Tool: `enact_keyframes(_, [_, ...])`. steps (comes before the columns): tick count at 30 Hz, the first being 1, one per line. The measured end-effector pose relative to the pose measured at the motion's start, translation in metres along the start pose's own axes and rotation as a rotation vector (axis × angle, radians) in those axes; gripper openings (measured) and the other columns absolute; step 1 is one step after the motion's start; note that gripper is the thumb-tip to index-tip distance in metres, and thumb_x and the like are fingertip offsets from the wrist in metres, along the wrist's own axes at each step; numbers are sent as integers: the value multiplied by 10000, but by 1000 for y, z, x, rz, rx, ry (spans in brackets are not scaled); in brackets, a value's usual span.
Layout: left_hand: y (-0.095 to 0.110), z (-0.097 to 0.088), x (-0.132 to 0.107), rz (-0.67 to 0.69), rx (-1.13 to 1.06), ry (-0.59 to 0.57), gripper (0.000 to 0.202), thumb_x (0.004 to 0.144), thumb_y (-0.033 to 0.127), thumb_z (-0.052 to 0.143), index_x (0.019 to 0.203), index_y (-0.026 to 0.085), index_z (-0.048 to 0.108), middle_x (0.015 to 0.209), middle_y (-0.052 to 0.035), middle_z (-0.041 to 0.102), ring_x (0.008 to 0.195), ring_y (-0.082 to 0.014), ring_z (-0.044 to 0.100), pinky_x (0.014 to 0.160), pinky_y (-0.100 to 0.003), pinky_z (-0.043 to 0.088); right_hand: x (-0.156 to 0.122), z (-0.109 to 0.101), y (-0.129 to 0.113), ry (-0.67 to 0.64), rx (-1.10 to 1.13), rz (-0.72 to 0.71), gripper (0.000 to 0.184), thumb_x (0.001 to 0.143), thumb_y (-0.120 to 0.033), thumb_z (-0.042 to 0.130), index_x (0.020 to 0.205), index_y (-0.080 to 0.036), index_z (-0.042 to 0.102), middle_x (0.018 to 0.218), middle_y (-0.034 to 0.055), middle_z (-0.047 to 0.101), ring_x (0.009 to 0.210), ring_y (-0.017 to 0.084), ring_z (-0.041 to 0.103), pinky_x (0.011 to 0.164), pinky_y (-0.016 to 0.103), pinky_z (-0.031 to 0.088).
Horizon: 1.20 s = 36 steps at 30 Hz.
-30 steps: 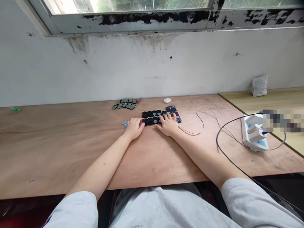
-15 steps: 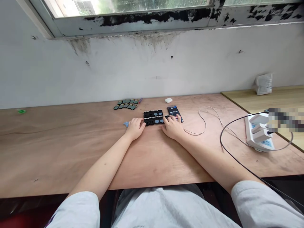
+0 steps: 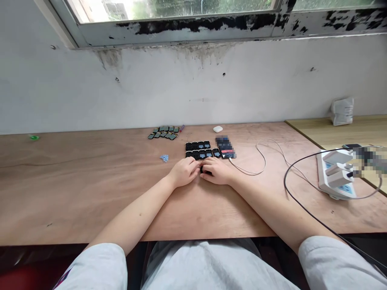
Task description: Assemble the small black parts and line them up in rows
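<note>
Two rows of small black plastic casings, a back row [image 3: 197,146] and a front row [image 3: 198,154], lie on the table; some have blue-grey squares on them. One casing [image 3: 217,152] sits slightly apart at the front row's right end. Just in front of the rows, my right hand [image 3: 216,171] is closed around another black casing [image 3: 207,170], largely covered by the fingers. My left hand [image 3: 184,172] is curled right beside it, fingertips nearly meeting the right hand's; what they pinch, if anything, is hidden. Light-blue small pieces [image 3: 164,158] lie left of the rows.
Several green circuit-board pieces [image 3: 163,133] lie farther back, beside a purple tool [image 3: 182,128]. A phone [image 3: 225,147] with a white cable [image 3: 252,174] lies right of the rows, a white earbud case [image 3: 217,129] behind. Far right stands a power strip [image 3: 337,177] with plugs and a black cable.
Both hands have come off the front row toward me and together. The right hand now holds a black casing. The view has shifted slightly.
</note>
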<state>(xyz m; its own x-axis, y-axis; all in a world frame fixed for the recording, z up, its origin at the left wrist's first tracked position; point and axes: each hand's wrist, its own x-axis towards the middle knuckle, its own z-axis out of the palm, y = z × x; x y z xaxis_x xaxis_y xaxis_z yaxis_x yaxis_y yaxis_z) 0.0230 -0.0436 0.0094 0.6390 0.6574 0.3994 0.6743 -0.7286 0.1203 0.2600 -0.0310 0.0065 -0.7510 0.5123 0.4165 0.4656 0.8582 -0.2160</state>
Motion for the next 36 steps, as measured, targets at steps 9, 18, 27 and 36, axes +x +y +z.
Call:
enact_keyframes(9, [6,0,2,16,-92,-94,307,928,455,643,1096,198,621,1190,-122,597,1074,-272,582,940,-418,519,-3,15,13,10,127,-23,262,974,-146,568,1143,-241,745,1292,113,643,1181,266,588,1028,458,508])
enact_keyframes(18, [-7,-1,0,23,4,-91,198,1029,313,453,977,194,602,1008,-103,636,956,-252,592,857,-399,506,-3,17,16,80,246,54,264,1011,-156,482,1165,-197,693,1332,142,602,1219,243,625,1050,429,548])
enact_keyframes(27, [-45,-3,-4,-610,-7,345,191,1051,284,362,1054,212,538,962,-107,659,902,-251,645,794,-350,476,-5,8,10,125,186,124,386,948,-138,562,1326,-206,597,1512,161,476,1208,249,643,1029,432,561])
enact_keyframes(36, [-91,-29,-19,-1112,122,297,330,1065,388,353,954,220,615,882,-130,717,840,-303,678,683,-341,404,-2,7,10,82,131,78,220,968,-152,541,1119,-196,695,1357,146,600,1052,219,682,964,391,577])
